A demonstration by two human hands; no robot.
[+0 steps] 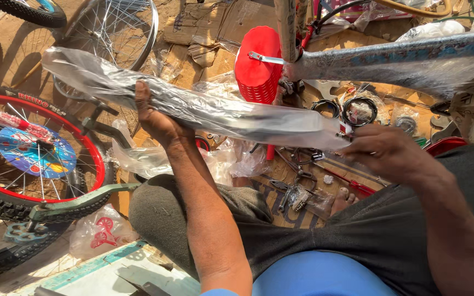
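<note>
A long curved bicycle mudguard wrapped in clear plastic (204,107) stretches from upper left to centre right, held level above my lap. My left hand (154,118) grips it near its middle, fingers wrapped over the top. My right hand (382,151) holds the wrapped end at the right, close to a small red and white reflector (345,129). Below lie my knees in dark trousers (324,230) and a bare foot (343,200).
A red-rimmed bicycle wheel with a knobby tyre (29,159) stands at left, a bare silver wheel (122,27) behind it. A wrapped bicycle frame (390,57) and red basket (259,66) sit ahead. Pliers, cables and small bagged parts (302,181) litter the cardboard floor.
</note>
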